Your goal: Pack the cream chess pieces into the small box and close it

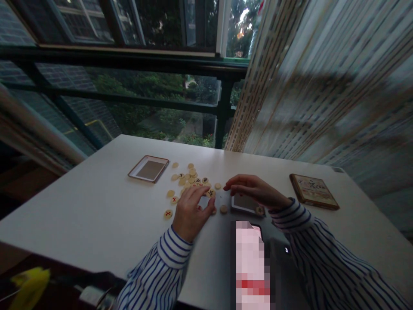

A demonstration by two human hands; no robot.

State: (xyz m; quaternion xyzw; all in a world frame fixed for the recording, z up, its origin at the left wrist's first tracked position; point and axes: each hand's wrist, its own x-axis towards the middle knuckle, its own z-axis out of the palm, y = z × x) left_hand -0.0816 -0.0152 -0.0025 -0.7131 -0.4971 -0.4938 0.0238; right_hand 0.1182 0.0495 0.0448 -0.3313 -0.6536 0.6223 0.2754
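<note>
Left hand (190,211) curled loosely over discs (190,178), right hand (254,189) open above tin (245,204) — gather gently, sweep none off table (97,206).

Discs (190,178) clutter mid table (97,215); left side free.

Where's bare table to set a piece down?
Bare table lies left of the wooden discs, and between the right hand and the patterned box. It is crowded around the left hand and the open tray.
</note>
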